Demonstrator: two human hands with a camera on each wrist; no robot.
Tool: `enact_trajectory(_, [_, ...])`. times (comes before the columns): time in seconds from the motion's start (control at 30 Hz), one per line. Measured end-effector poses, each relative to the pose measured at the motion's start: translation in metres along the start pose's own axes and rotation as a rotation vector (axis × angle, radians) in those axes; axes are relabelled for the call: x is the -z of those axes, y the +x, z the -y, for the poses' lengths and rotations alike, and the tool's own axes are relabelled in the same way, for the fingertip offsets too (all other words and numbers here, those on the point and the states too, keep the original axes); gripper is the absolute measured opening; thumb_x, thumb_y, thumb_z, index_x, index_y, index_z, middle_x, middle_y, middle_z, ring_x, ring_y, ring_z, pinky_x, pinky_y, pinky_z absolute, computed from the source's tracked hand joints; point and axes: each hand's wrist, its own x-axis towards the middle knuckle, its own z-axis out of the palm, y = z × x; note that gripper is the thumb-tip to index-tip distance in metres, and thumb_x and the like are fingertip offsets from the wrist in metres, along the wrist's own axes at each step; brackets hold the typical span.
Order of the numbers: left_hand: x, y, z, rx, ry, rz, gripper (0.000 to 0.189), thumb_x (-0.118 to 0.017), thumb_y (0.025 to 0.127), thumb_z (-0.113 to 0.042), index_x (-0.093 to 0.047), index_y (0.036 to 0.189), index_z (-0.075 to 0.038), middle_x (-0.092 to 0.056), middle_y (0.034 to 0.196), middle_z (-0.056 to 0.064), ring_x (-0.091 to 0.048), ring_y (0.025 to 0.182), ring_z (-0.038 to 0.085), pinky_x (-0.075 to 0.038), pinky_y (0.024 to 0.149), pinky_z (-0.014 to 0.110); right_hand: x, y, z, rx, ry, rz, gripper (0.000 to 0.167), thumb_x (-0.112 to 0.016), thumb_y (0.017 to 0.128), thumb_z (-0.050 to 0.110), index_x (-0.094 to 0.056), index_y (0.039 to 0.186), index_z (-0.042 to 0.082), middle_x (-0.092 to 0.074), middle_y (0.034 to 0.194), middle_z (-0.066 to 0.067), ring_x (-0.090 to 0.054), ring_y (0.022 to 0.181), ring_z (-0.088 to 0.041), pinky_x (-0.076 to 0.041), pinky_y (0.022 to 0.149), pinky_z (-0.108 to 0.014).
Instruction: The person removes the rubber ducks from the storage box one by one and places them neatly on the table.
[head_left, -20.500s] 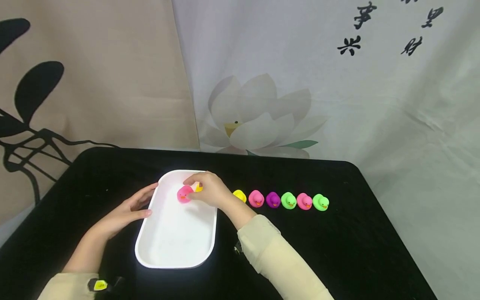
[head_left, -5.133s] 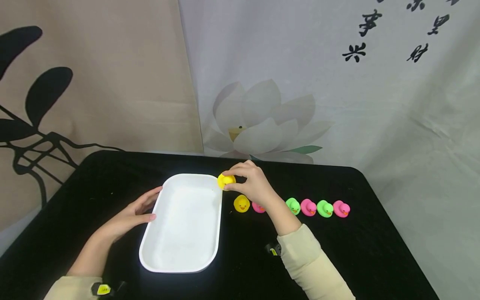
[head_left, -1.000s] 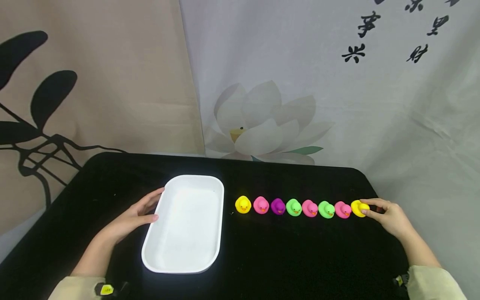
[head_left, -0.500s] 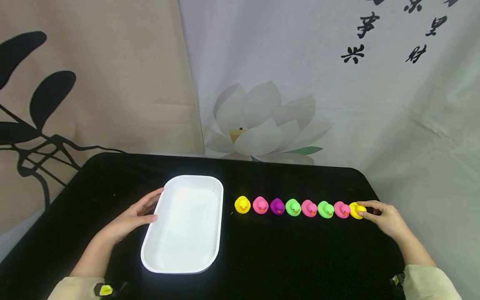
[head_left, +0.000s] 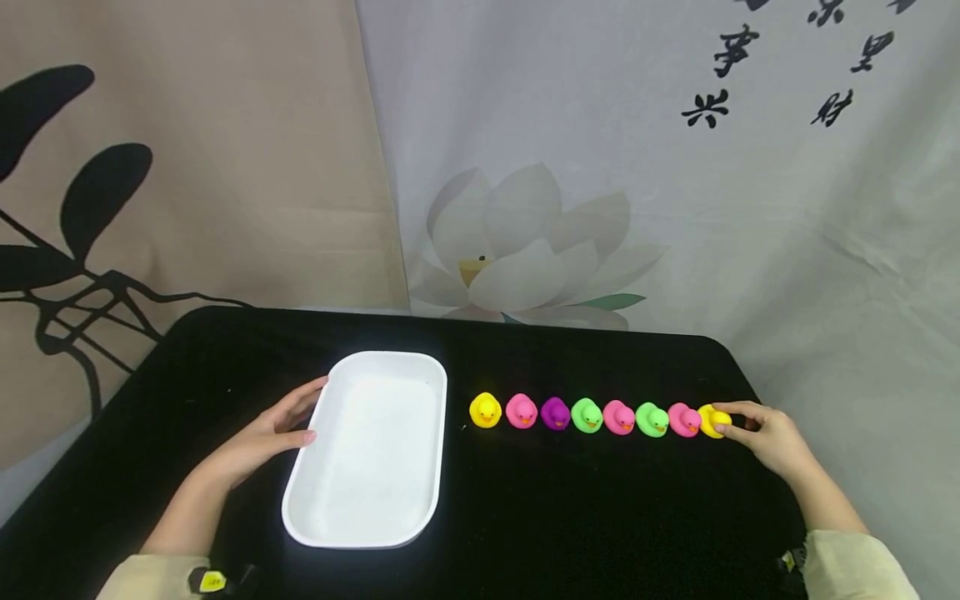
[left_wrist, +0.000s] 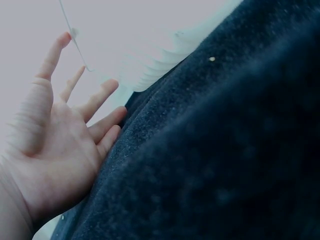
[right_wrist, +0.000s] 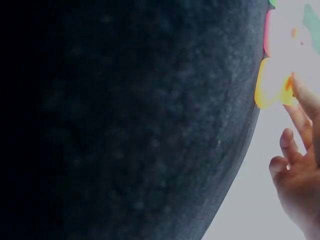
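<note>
My right hand [head_left: 782, 443] pinches a yellow rubber duck [head_left: 712, 421] between thumb and fingers at the right end of a row of ducks. In the right wrist view this yellow duck [right_wrist: 270, 82] sits on the cloth against a pink duck [right_wrist: 274, 35]. My left hand [head_left: 258, 437] touches the left rim of a white tray [head_left: 363, 467], fingers spread and relaxed. In the left wrist view the left palm [left_wrist: 60, 135] shows, with fingertips beside the tray's pale wall [left_wrist: 170, 55]. No duck lies in the tray.
Leftward from the held duck run pink [head_left: 684, 419], green [head_left: 652, 419], pink [head_left: 619, 417], green [head_left: 587, 415], purple [head_left: 556, 413], pink [head_left: 521, 411] and yellow [head_left: 485, 410] ducks. A black cloth [head_left: 570, 517] covers the table. Behind hangs a printed curtain [head_left: 540, 100].
Pink and yellow ducks have left the tray for the row's right end. Within the last second the right hand slid the yellow duck slightly left against the pink one. The left hand stayed at the tray.
</note>
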Motion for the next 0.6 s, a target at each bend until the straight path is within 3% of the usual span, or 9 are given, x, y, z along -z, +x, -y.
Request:
enact_trajectory(0.43, [0.001,-0.003,-0.009,0.018,0.027,0.002,0.072,-0.062,0.088,-0.015,-0.026,0.15,-0.016,-0.03,0.151,0.018,-0.031,0.132,0.048,-0.039,0.09,0.067,0.008,-0.001,0.004,-0.01,0.023,-0.009,0.045,-0.068,0.09,0.029,-0.061,0.124,0.001,-0.056,0.103,-0.015,-0.04,0.081,-0.022,-0.034,0.057,-0.03])
enact_trajectory(0.6, [0.003,-0.004,-0.015,0.034,0.057,0.012,0.071,-0.063,0.089,-0.016,-0.027,0.15,-0.016,-0.031,0.151,0.017,-0.032,0.132,0.047,-0.042,0.089,0.064,0.016,-0.002,0.011,-0.008,0.018,-0.032,0.045,-0.065,0.092,0.032,-0.061,0.123,0.0,-0.052,0.09,-0.012,-0.039,0.075,-0.02,-0.033,0.053,-0.029])
